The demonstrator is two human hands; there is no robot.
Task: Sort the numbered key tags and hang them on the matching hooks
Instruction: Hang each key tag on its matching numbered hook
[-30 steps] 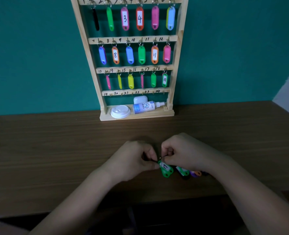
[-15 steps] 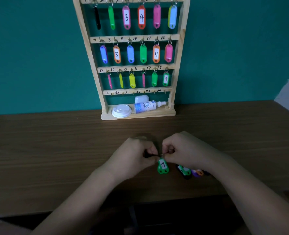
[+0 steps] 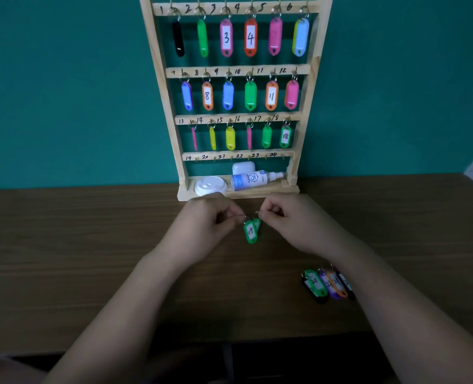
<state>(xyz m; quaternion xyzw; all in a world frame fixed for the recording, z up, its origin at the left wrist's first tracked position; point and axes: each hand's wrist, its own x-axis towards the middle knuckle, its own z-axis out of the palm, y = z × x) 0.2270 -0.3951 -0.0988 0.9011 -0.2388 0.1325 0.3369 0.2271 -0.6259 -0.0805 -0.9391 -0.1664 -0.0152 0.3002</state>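
While eighteen tags hang on the wooden rack (image 3: pixel 162 79), six under each of the three upper rails, both hands work just in front of its base. The left hand (image 3: pixel 202 228), fingers curled, pinches the ring of a green tag marked 19 (image 3: pixel 250 232), which dangles above the table (image 3: pixel 91 259). The right hand (image 3: pixel 293 225), fingers likewise curled, pinches the ring of a second green tag (image 3: pixel 257 223), which hangs just behind the first and touches it; its number is hidden. The fourth rail carries six small hooks (image 3: pixel 249 156), numbered 19 to 24. Beside the right forearm a pile of tags (image 3: pixel 327 284) lies on the table, well apart from the hands: one green marked 20, one purple, one orange, and black ones beneath and beside. They overlap, so the total cannot be told. The rack's bottom shelf holds three things: one white lid (image 3: pixel 210 185), one spray bottle (image 3: pixel 253 180) on its side, and one white case (image 3: pixel 243 169) behind it.
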